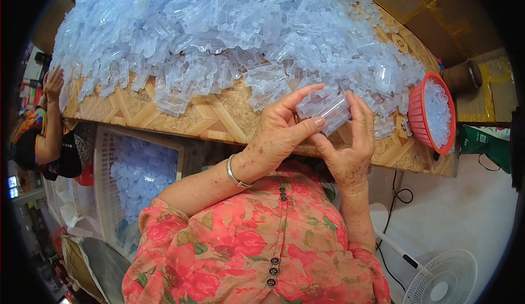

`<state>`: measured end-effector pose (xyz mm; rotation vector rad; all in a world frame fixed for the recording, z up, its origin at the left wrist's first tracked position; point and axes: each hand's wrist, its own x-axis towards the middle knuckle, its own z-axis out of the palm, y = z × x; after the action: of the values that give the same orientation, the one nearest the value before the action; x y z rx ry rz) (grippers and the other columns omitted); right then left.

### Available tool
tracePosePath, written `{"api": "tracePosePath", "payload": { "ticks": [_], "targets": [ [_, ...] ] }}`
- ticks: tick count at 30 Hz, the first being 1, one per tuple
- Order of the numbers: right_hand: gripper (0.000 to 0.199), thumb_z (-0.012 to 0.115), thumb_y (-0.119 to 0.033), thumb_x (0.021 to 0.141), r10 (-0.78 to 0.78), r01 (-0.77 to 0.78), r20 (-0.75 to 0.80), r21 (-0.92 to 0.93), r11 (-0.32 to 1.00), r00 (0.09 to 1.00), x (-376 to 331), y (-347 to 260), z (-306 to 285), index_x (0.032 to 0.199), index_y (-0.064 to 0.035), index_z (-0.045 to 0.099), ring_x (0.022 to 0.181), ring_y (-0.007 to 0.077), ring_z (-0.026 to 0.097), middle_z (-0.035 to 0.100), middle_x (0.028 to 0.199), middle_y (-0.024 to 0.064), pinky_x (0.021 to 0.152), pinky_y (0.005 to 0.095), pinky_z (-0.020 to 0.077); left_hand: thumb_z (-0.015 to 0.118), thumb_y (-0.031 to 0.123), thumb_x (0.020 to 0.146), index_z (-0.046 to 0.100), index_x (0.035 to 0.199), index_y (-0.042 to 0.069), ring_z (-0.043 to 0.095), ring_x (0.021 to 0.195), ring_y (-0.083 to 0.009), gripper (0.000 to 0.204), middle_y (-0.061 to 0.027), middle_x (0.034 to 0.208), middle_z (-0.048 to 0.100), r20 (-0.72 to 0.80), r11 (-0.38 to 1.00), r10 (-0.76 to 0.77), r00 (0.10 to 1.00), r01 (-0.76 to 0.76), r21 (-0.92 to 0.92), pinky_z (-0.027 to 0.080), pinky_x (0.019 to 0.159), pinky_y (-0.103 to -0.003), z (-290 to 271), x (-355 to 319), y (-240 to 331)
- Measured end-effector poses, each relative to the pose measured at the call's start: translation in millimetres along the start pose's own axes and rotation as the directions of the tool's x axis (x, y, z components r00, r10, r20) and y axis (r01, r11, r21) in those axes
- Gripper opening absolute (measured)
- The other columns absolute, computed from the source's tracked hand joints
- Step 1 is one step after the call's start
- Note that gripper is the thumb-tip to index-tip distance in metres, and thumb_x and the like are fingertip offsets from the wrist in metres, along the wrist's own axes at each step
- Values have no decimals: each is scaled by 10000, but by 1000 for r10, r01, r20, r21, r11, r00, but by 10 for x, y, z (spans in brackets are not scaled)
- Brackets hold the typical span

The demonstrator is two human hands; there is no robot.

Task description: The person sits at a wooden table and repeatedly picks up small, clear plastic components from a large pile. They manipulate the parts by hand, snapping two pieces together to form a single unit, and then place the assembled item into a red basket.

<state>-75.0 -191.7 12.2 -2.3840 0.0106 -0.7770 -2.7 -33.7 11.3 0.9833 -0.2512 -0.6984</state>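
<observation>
Close above the table's front edge, my left hand [278, 132] and my right hand [351, 150] hold a clear plastic piece [334, 109] between them. It has a smooth, rounded, see-through section and looks like a small case or cover. The left thumb presses on its near side, and the left index finger reaches along its far left. My right fingers curl around its right end, with the right thumb below. Just beyond both hands spreads a large heap of similar clear plastic pieces [191, 25], covering much of the wood-patterned table [219, 117].
A red plastic basket [418, 115] of small clear pieces stands at the table's right end. Below the table on the left, a pale crate [104, 178] holds more pieces. A white fan [440, 279] is at lower right. Another person's hand [53, 83] shows at far left.
</observation>
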Motion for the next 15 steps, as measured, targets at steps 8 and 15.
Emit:
{"api": "tracePosePath", "payload": {
  "ticks": [8, 15],
  "targets": [
    [853, 907, -158, 659, -3, 4, 27, -27, 1000, 1000, 22, -22, -34, 1413, 4, 543, 1208, 364, 601, 613, 1324, 196, 1009, 445, 504, 476, 248, 1094, 444, 1492, -37, 556, 1303, -198, 490, -127, 1426, 568, 3, 968, -13, 1000, 13, -252, 447, 1122, -382, 17, -17, 13],
    [854, 862, -113, 676, 17, -14, -30, 120, 993, 999, -25, -32, -64, 1447, -6, 510, 1206, 359, 609, 601, 1401, 171, 1025, 442, 494, 494, 223, 1095, 442, 1531, 16, 566, 1252, -161, 486, -85, 1394, 579, 59, 963, 82, 995, -63, -263, 461, 1084, -329, 83, -21, 16]
  ]
}}
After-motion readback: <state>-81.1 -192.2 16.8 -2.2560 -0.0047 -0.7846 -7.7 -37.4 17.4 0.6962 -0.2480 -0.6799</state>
